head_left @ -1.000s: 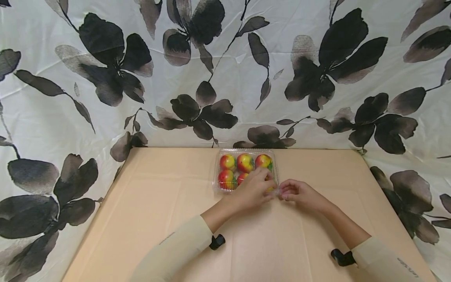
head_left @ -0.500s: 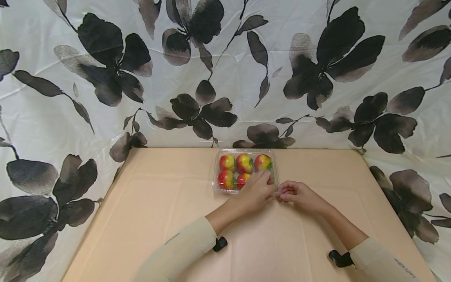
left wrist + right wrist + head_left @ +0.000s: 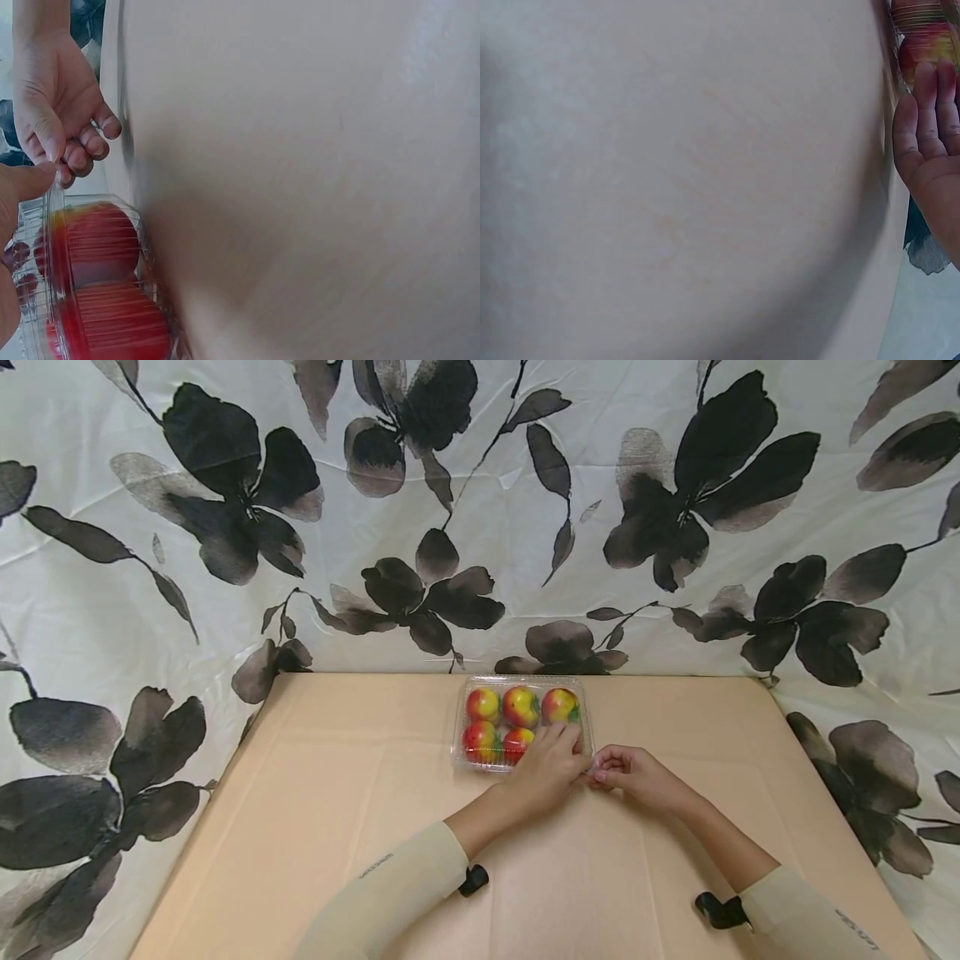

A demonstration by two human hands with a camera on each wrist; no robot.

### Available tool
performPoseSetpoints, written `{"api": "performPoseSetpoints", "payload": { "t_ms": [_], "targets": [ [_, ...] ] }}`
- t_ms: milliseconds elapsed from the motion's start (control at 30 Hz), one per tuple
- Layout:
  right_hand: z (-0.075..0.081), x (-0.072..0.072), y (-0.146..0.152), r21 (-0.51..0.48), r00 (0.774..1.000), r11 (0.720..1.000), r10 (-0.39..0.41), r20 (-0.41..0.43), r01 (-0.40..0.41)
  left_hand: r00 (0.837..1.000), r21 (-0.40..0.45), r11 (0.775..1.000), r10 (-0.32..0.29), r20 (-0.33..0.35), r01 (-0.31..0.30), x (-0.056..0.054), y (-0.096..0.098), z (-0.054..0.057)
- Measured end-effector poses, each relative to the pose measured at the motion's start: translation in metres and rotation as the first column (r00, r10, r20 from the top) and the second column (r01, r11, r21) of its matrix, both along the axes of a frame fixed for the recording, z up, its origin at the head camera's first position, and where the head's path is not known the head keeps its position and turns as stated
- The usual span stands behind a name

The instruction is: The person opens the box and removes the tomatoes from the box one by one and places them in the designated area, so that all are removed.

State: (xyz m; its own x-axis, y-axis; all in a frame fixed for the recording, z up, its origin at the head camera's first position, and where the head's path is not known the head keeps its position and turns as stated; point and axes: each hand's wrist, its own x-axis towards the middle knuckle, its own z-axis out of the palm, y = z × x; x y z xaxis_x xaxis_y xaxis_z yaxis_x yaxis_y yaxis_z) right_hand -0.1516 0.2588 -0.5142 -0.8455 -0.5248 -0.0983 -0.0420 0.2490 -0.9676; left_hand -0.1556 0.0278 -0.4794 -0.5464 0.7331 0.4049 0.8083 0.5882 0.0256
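Note:
A clear plastic clamshell box [image 3: 459, 752] with several red-and-yellow fruits [image 3: 521, 707], like apples or peaches, lies at the far middle of the table, its lid down over them. My left hand [image 3: 546, 768] lies across its near right part, hiding some fruit, with its thumb [image 3: 34, 180] at the rim by the corner. My right hand [image 3: 637, 777] pinches that same corner between thumb and forefinger. Both hands' tips meet there in the left wrist view. In the right wrist view, the other fingers of my right hand [image 3: 934, 142] stretch out beside the box.
The table [image 3: 375, 760] has a light tan cover with faint creases. Behind it hangs a white cloth [image 3: 525, 510] with dark flowers. A black wrist camera [image 3: 474, 880] sits at my left cuff, and another black camera [image 3: 720, 910] at my right.
My left hand has shifted slightly right and nearer to me along the box's corner. A bit of clear plastic showing between the hands earlier is now mostly hidden. The box has stayed put.

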Motion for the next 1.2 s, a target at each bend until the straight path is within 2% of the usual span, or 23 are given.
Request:
{"api": "performPoseSetpoints", "payload": {
  "t_ms": [433,667,933,1200],
  "targets": [
    [0.001,-0.001,-0.002,-0.034,0.999,0.999,0.013,0.045,-0.011,0.999,-0.021,1.000,-0.009,-0.033,0.009,0.000,0.001,-0.003],
    [-0.002,-0.001,-0.002,-0.033,0.998,0.999,0.009,0.059,-0.007,0.996,0.001,0.999,0.033,-0.079,-0.033,0.003,0.005,-0.003],
    [-0.005,-0.007,-0.002,-0.054,0.999,0.998,0.030,0.029,-0.028,0.991,0.020,0.998,0.069,-0.114,-0.067,0.003,0.011,-0.006],
    [-0.006,-0.011,0.001,-0.028,0.997,0.999,0.027,0.067,-0.025,0.990,0.047,0.998,0.041,-0.132,-0.035,0.001,0.014,-0.008]
  ]
}}
